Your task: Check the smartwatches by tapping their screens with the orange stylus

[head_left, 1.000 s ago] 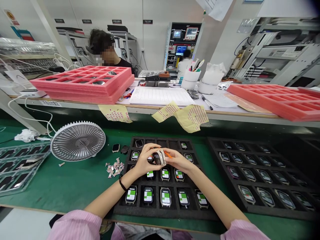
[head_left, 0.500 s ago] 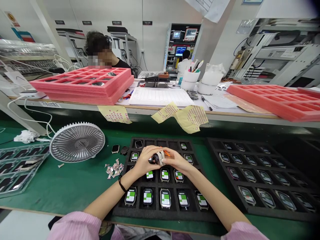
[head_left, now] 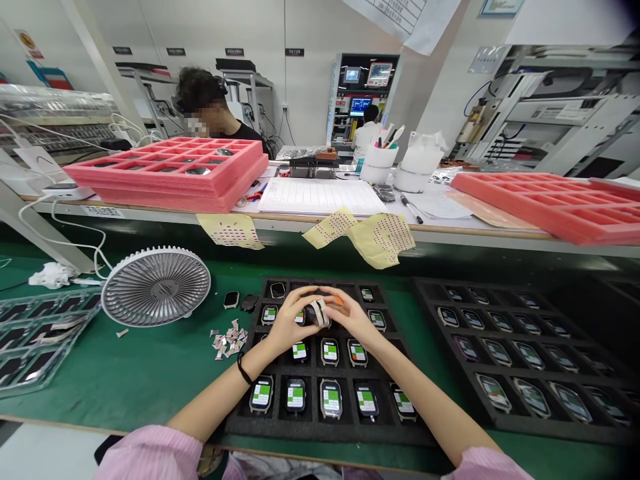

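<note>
Above the black foam tray, my left hand is closed around the edge of a smartwatch case, tilted on its side, its pale rim turned toward me. From the other side, my right hand curls against the same case, its fingertips meeting those of the left. A small orange item shows by the right fingers; its kind is hard to make out. Below, several smartwatches sit in the compartments with lit green and white screens. My hands hide part of the tray's upper rows.
A second black tray of watches lies right. Left are a round fan, small pale strips, two loose watches and a clear tray. Pink foam trays stand on the shelf; a person sits behind.
The case has turned slightly between my fingers. My right fingers have shifted up and inward over it, and less of the orange item shows. The view has tilted a little.
</note>
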{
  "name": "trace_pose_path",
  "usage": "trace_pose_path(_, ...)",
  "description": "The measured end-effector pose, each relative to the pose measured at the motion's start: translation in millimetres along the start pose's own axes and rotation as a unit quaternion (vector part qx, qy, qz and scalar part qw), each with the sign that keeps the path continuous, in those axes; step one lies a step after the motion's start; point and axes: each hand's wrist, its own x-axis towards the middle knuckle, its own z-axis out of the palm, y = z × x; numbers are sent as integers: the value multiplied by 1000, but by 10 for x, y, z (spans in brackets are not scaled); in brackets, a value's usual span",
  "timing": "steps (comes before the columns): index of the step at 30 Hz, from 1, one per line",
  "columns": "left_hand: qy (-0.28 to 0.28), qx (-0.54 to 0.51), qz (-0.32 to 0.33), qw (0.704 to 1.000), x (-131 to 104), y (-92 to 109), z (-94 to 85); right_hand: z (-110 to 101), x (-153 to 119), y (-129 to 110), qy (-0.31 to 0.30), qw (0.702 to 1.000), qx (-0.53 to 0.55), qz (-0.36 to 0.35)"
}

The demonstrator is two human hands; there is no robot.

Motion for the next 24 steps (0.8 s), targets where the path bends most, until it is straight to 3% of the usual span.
trace_pose_path(5,-8,-52,-119,992,-13,-15,-16,-22,-102,-76,160,964,-133,-167)
trace_pose_path(10,-13,-77,-149,986,-18,-17,-11,-3,-210,-25,163,949,-122,-242)
trace_pose_path(16,-16,-74,-161,984,-22,-14,-8,-8,-200,6,154,954,-70,-246)
trace_pose_path(24,-18,-71,-156,985,-27,-26,-6,12,-206,-25,164,964,-86,-190)
